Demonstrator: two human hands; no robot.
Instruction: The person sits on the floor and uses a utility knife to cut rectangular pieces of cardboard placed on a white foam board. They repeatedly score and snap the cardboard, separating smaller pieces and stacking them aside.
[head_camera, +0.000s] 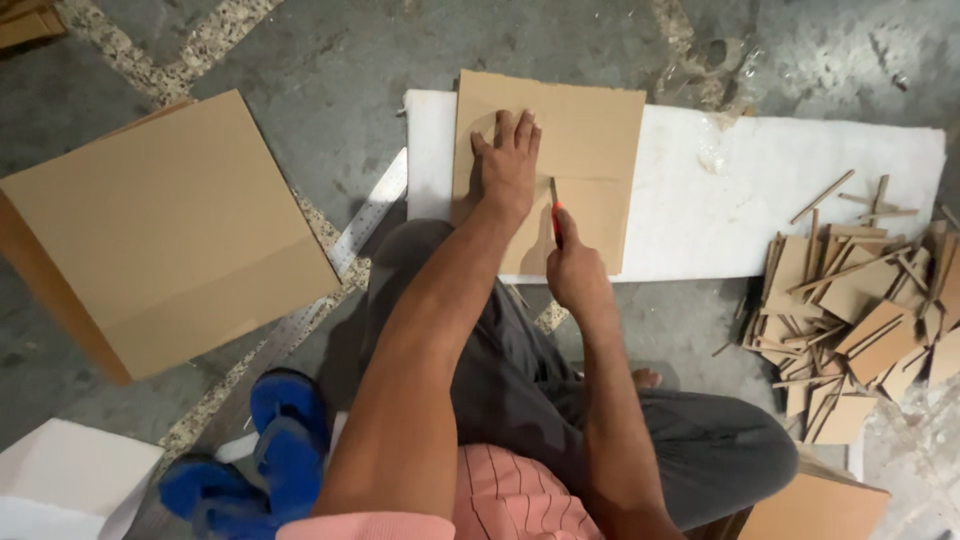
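My left hand (508, 165) presses flat, fingers spread, on the cardboard sheet (570, 150) lying over the white foam board (800, 200). Right hand (575, 270), fingers wrapped around the orange-handled knife (555, 210), cuts just beside them. I judge the sheet light, stiff, prone to sliding.

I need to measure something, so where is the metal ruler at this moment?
In the head view the metal ruler lies diagonally on the floor, left of the person's knee, between the large cardboard sheet and the white foam board.
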